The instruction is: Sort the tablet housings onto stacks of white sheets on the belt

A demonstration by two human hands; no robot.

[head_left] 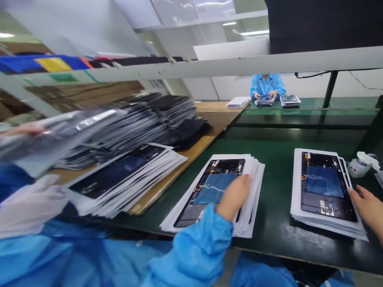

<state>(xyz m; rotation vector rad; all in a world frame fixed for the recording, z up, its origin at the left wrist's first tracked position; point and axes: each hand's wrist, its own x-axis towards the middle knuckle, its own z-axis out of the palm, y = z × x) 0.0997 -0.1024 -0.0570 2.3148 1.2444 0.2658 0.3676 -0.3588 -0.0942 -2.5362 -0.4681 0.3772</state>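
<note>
1. Left hand (pixel 235 195) rests flat, fingers released, on the middle stack (pixel 209 187) of panels on the green table (pixel 275 223).
2. Right hand (pixel 369 207), fingers loose, touches the neighbouring stack (pixel 324 187) to the right of the middle stack.
3. The step looks like steadying the piles; lifting a panel would call for an edge pinch.

Dark green workbench (pixel 278 223), wooden board (pixel 209 115) alongside, grey overhead rail (pixel 209 67), white wall (pixel 233 85), ceiling strip lights (pixel 254 32).
</note>
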